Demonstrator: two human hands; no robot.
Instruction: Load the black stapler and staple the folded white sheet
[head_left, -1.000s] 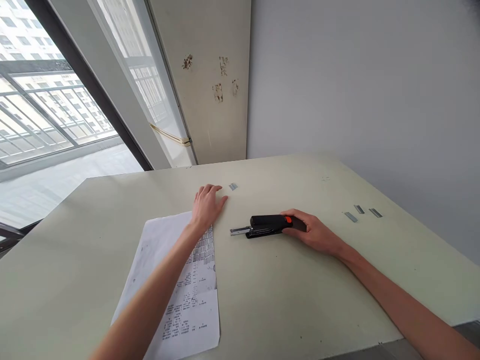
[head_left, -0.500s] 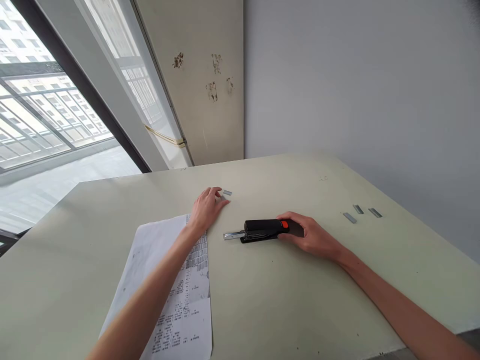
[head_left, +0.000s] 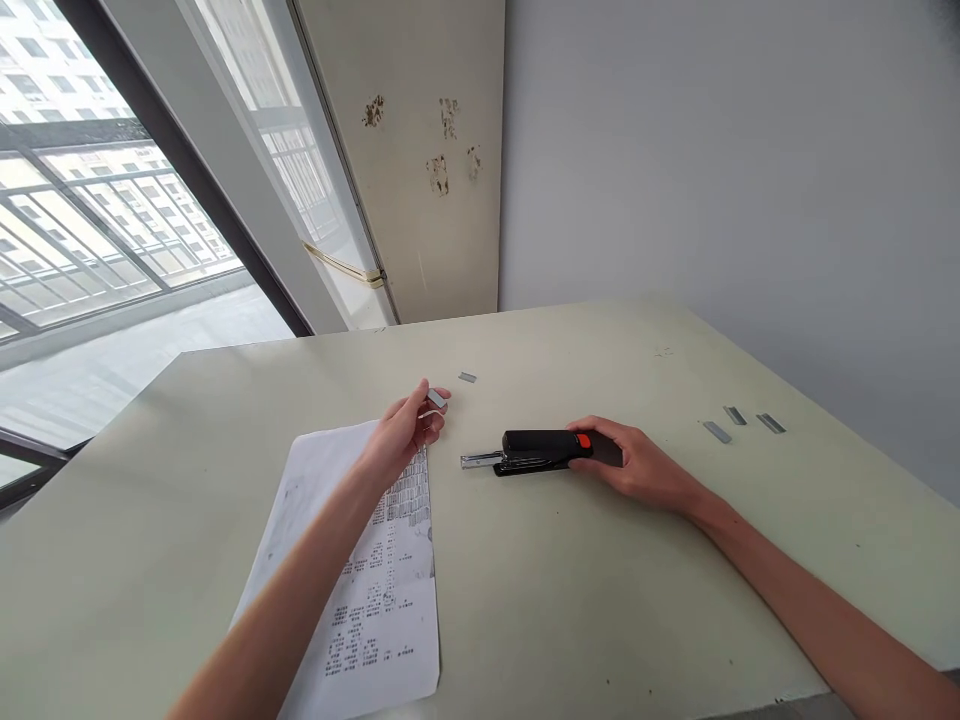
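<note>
Pale table (head_left: 562,570) | left hand (head_left: 397,435) pinches staple strip (head_left: 436,398) | right hand (head_left: 637,465) grips stapler (head_left: 540,446), tray (head_left: 480,461) out | likely needs careful aim next

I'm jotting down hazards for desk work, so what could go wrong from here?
The staple strip is pinched between the thumb and fingers of the left hand, so it might slip or break apart. The metal rail juts from the stapler held in the right hand and might nick a bare finger. The left forearm crosses the printed paper and could drag it askew.
</note>
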